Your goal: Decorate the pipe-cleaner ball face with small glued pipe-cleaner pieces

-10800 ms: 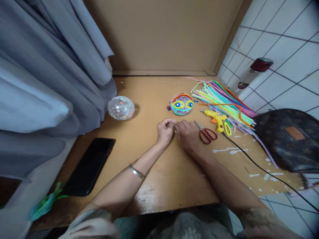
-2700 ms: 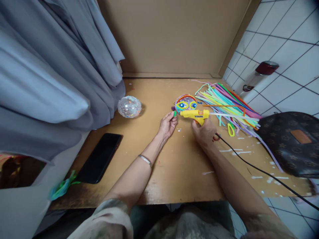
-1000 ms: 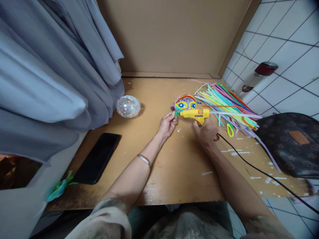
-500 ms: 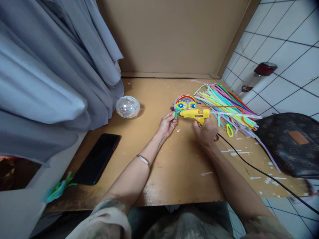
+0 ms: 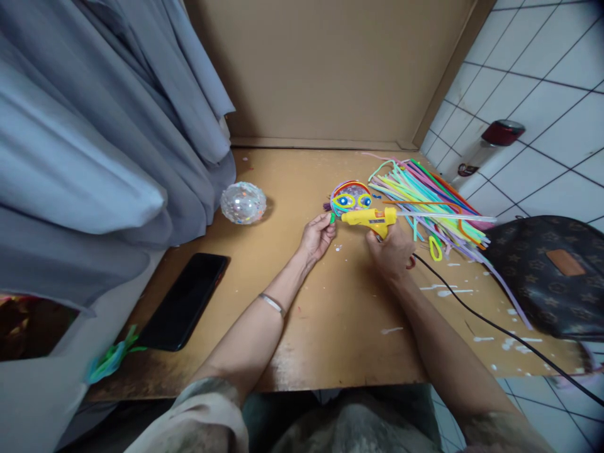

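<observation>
Between the fingertips of my left hand [image 5: 317, 236] is a small green piece [image 5: 332, 218], perhaps bent pipe cleaner; its exact shape is too small to tell. My right hand [image 5: 391, 250] grips a yellow hot glue gun [image 5: 370, 218], its nozzle pointing left, close to the green piece. A clear glue stick [image 5: 438, 216] sticks out of the gun's back end. Just behind the nozzle sits a decorated ball [image 5: 352, 192] with yellow-rimmed blue eyes and red and yellow strips on top. The gun hides its lower part.
A clear ball with coloured specks [image 5: 243, 203] stands at left, and a black phone [image 5: 185, 302] lies nearer. Pipe cleaners [image 5: 419, 189] are heaped at right beside a dark patterned bag [image 5: 552, 277]. The gun's black cord [image 5: 491, 319] trails off right.
Hardly anything differs. The glue gun's nozzle and the green piece stay close together, and both hands hold nearly the same place; the view shifts very slightly.
</observation>
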{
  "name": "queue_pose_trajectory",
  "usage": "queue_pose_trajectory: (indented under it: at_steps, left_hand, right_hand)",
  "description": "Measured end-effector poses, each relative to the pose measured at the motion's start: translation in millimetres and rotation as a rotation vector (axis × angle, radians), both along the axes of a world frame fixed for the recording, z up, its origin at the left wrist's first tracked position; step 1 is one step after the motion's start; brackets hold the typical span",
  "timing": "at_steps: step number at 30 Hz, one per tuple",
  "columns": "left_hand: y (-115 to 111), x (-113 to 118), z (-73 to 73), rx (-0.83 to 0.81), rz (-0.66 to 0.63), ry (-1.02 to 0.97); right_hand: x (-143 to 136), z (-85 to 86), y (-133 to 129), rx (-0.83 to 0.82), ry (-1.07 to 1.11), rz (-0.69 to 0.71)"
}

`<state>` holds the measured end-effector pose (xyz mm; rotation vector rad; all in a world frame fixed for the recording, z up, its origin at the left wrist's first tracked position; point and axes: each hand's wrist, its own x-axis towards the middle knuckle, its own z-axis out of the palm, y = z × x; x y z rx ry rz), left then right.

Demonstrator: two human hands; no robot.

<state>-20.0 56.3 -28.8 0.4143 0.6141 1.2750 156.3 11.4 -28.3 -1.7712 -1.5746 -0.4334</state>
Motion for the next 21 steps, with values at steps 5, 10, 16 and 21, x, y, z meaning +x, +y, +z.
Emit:
queue_pose_trajectory:
  at_steps: [5, 10, 16, 21]
  left_hand:
    - [0.0, 0.7, 1.4, -0.004, 0.002, 0.002]
    - [-0.8, 1.1, 1.6, 0.003, -0.003, 0.012]
    - [-0.3, 1.0, -1.0, 0.023, -0.011, 0.026]
    - [0.8, 0.3, -2.5, 0.034, -0.016, 0.027]
  right_hand:
    - [0.6, -1.3, 0.7, 0.034, -0.016, -0.023]
    - [0.6, -0.9, -0.2, 0.040, -0.015, 0.013]
    - [-0.6, 1.3, -1.1, -0.006, -0.009, -0.012]
    - [-0.2, 1.5, -1.0, -0.055, 0.020, -0.010]
